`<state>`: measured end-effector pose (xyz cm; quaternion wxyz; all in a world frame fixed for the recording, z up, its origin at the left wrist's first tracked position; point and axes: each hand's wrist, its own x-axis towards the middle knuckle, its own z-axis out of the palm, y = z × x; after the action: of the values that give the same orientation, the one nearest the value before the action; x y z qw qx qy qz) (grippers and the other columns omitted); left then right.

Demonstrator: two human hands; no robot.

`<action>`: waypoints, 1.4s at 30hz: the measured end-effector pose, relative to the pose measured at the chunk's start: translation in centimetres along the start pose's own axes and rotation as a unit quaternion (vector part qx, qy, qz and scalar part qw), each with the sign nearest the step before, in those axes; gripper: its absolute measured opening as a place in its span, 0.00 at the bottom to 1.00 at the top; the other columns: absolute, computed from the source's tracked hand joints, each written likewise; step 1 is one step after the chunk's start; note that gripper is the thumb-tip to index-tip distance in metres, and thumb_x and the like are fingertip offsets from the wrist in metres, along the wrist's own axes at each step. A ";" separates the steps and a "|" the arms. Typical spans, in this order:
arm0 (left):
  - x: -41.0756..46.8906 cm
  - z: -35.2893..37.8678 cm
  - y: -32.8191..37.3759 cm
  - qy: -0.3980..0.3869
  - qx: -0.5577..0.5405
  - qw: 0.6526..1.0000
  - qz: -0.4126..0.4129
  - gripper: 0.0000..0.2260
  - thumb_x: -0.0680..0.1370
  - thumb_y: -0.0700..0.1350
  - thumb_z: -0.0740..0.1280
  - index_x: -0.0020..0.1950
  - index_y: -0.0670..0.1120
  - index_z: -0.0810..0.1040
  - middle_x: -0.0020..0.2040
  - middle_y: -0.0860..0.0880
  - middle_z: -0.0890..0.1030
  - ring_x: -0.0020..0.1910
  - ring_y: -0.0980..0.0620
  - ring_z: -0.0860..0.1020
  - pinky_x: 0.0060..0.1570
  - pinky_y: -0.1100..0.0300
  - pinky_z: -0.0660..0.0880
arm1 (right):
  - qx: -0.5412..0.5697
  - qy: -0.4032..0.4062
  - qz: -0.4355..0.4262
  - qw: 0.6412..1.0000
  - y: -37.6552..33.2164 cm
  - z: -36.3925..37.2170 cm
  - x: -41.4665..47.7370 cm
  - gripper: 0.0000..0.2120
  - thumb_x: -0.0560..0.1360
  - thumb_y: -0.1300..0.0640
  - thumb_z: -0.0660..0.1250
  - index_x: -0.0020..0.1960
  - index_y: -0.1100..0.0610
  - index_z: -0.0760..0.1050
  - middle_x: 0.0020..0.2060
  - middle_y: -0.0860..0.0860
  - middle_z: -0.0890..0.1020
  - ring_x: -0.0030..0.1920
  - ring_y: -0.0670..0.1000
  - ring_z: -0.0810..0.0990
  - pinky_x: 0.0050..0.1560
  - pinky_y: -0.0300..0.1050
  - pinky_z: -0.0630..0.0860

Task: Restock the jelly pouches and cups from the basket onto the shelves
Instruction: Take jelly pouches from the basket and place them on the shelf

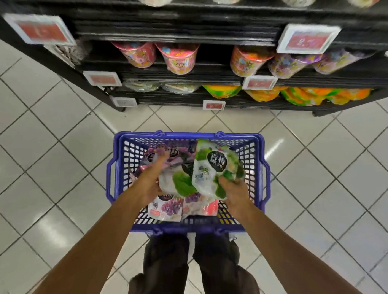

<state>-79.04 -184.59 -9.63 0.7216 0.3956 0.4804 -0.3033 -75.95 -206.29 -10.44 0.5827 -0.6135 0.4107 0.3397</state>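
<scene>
A blue plastic basket (260, 165) stands on the tiled floor in front of the shelves, with several jelly pouches inside. My right hand (234, 193) grips the lower edge of a green-and-white jelly pouch (212, 168), which is tilted up above the others. My left hand (150, 180) reaches into the basket, fingers spread over a purple grape pouch (164, 157). A second green pouch (179, 183) lies between my hands. Another purple pouch (167, 207) and a pink one (205, 208) lie near the basket's front wall.
Black shelves (184, 68) rise beyond the basket, with pink jelly cups (179, 57), purple bags (287, 64) and orange-green pouches (309, 95) on lower levels. Red price tags (306, 39) hang on the shelf edges. My legs in dark trousers (190, 270) stand just behind the basket.
</scene>
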 end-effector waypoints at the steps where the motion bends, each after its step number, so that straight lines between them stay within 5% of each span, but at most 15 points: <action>1: -1.2 0.0 -0.2 -0.020 -0.007 1.000 -0.001 0.20 0.70 0.55 0.71 0.55 0.44 0.81 0.53 0.41 0.84 0.46 0.45 0.85 0.44 0.49 0.81 | -0.006 -0.005 -0.017 1.000 -0.4 -0.2 -1.3 0.08 0.75 0.70 0.67 0.44 0.58 0.79 0.38 0.52 0.82 0.39 0.52 0.80 0.49 0.52 0.79; 5: -8.7 -0.2 1.0 -0.076 0.001 0.997 -0.014 0.17 0.73 0.36 0.68 0.63 0.42 0.79 0.60 0.38 0.81 0.59 0.40 0.79 0.64 0.42 0.74 | -0.051 -0.017 -0.085 0.995 -4.7 -1.0 -8.2 0.08 0.73 0.69 0.69 0.40 0.58 0.81 0.35 0.53 0.83 0.33 0.51 0.82 0.31 0.41 0.80; 7: -13.4 -0.3 2.7 -0.096 0.046 0.994 0.001 0.25 0.71 0.34 0.72 0.67 0.39 0.74 0.64 0.37 0.78 0.64 0.38 0.76 0.68 0.39 0.68 | -0.055 -0.038 -0.118 0.991 -7.2 -1.4 -12.1 0.06 0.74 0.70 0.67 0.45 0.64 0.82 0.38 0.57 0.83 0.37 0.55 0.82 0.38 0.46 0.81; 10: -21.5 0.3 5.6 -0.157 0.110 0.980 0.058 0.39 0.60 0.37 0.82 0.69 0.40 0.72 0.61 0.36 0.80 0.57 0.39 0.80 0.58 0.45 0.77 | -0.060 -0.093 -0.165 0.980 -11.1 -1.6 -18.8 0.07 0.74 0.73 0.64 0.49 0.69 0.80 0.38 0.58 0.83 0.38 0.55 0.82 0.40 0.49 0.81; 13: -29.1 1.1 8.9 -0.177 0.133 0.967 0.126 0.42 0.56 0.37 0.83 0.66 0.49 0.72 0.53 0.41 0.85 0.46 0.46 0.84 0.44 0.55 0.80 | -0.073 -0.143 -0.214 0.964 -15.2 -0.8 -25.7 0.07 0.71 0.71 0.67 0.42 0.61 0.81 0.32 0.51 0.84 0.32 0.48 0.83 0.33 0.41 0.79; 17: -38.6 2.3 13.9 -0.164 0.156 0.947 0.229 0.48 0.55 0.42 0.85 0.71 0.54 0.68 0.64 0.44 0.80 0.61 0.42 0.80 0.55 0.47 0.79 | -0.039 -0.152 -0.266 0.951 -21.1 0.2 -33.4 0.11 0.74 0.71 0.65 0.40 0.58 0.82 0.29 0.49 0.82 0.29 0.45 0.81 0.29 0.37 0.75; 21: -46.0 3.6 17.9 -0.134 0.159 0.929 0.306 0.50 0.52 0.43 0.86 0.71 0.48 0.68 0.61 0.46 0.82 0.58 0.46 0.82 0.47 0.56 0.81 | 0.035 -0.149 -0.297 0.942 -26.3 1.5 -40.4 0.09 0.72 0.66 0.66 0.40 0.56 0.83 0.34 0.50 0.84 0.34 0.49 0.82 0.35 0.40 0.78; 24: -50.9 4.8 21.2 -0.118 0.171 0.911 0.357 0.49 0.49 0.44 0.87 0.68 0.44 0.72 0.59 0.41 0.83 0.58 0.40 0.81 0.54 0.47 0.80 | 0.072 -0.157 -0.344 0.923 -30.0 1.9 -46.0 0.05 0.72 0.59 0.69 0.43 0.52 0.83 0.45 0.51 0.84 0.43 0.51 0.83 0.46 0.48 0.77; 26: -53.7 5.9 23.0 -0.110 0.175 0.895 0.396 0.49 0.49 0.46 0.87 0.67 0.43 0.72 0.59 0.40 0.83 0.59 0.38 0.80 0.60 0.41 0.76 | 0.070 -0.183 -0.394 0.898 -32.2 1.8 -49.3 0.09 0.67 0.52 0.74 0.47 0.51 0.84 0.48 0.52 0.84 0.45 0.50 0.83 0.45 0.46 0.78; 32: -60.9 9.7 27.0 -0.135 0.152 0.827 0.525 0.30 0.64 0.34 0.76 0.63 0.49 0.74 0.52 0.50 0.86 0.51 0.52 0.84 0.43 0.62 0.80 | 0.066 -0.188 -0.504 0.841 -36.7 0.9 -57.8 0.20 0.58 0.56 0.79 0.48 0.59 0.79 0.37 0.51 0.85 0.37 0.51 0.82 0.36 0.40 0.78; 36: -64.3 11.0 29.1 -0.133 0.129 0.791 0.583 0.30 0.65 0.30 0.76 0.63 0.45 0.74 0.52 0.47 0.85 0.52 0.49 0.83 0.45 0.58 0.81 | 0.093 -0.186 -0.530 0.822 -38.3 -0.2 -61.5 0.28 0.55 0.54 0.82 0.53 0.59 0.79 0.43 0.56 0.85 0.40 0.52 0.84 0.38 0.43 0.80; 42: -69.1 13.0 31.5 -0.176 0.170 0.735 0.633 0.38 0.58 0.44 0.83 0.66 0.47 0.74 0.59 0.45 0.83 0.57 0.45 0.82 0.51 0.54 0.81 | 0.153 -0.228 -0.570 0.775 -40.8 -2.1 -65.8 0.25 0.62 0.58 0.78 0.58 0.57 0.78 0.52 0.58 0.85 0.51 0.57 0.84 0.48 0.49 0.82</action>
<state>-71.86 -175.99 66.65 0.7393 0.6641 -0.0762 0.0819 -67.79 -201.95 66.49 0.8324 -0.5426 -0.1124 0.0081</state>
